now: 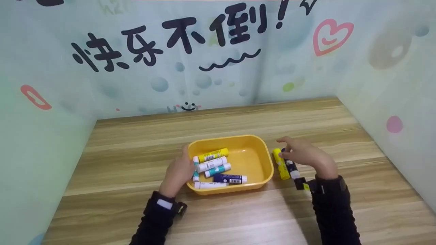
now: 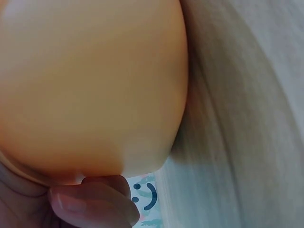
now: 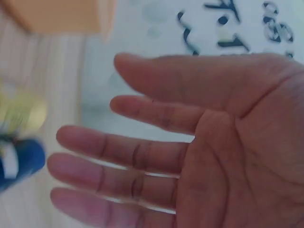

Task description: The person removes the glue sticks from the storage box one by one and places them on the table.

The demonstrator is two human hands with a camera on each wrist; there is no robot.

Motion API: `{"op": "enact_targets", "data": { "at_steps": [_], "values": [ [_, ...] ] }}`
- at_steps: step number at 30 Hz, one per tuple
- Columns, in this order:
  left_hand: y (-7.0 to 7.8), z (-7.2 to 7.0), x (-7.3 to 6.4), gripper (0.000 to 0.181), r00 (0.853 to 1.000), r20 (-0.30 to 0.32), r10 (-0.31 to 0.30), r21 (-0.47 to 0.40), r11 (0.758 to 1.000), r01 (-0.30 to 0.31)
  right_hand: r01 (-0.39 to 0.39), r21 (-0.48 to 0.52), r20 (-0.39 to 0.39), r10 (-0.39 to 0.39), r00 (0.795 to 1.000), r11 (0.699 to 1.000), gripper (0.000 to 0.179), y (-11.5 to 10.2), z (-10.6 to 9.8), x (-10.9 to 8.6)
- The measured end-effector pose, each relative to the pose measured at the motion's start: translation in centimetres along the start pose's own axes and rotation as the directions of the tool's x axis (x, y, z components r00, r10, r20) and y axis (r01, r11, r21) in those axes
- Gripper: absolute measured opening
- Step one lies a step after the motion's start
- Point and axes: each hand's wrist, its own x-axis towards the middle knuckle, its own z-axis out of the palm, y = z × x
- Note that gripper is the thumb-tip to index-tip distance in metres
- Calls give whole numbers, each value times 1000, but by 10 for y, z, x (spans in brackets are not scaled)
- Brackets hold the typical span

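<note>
A yellow plastic basket stands on the table with several glue sticks in its left half: a yellow one, a dark blue one, white ones and teal ones. My left hand grips the basket's left side, its fingers bent against the wall. Right of the basket, a yellow glue stick and a dark blue glue stick lie side by side. Over these two hovers my right hand, partly covering the blue one. Its fingers are extended and the palm holds nothing.
The wood-grain table is enclosed by a printed back cloth and pale side walls. Dark sleeves and wrist straps cover both forearms.
</note>
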Motion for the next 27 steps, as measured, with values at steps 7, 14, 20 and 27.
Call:
{"op": "enact_targets", "data": {
  "at_steps": [7, 14, 20, 27],
  "values": [
    [0, 0, 0, 58, 1000, 7, -8, -30, 1000, 8, 153, 5, -18, -153, 988, 988, 44, -45, 27, 3],
    [1, 1, 0, 59, 1000, -2, -28, -34, 999, 28, 147, -70, 115, -139, 984, 987, 37, -79, 67, 18],
    [1, 2, 0, 60, 1000, -10, -15, -12, 1000, 15, 344, -119, 73, -338, 938, 931, 27, -94, 95, 28],
    [-1, 0, 1, 60, 999, -24, 34, 26, 999, -33, 416, -81, 61, -412, 909, 906, 34, -105, 116, 33]
  ]
}}
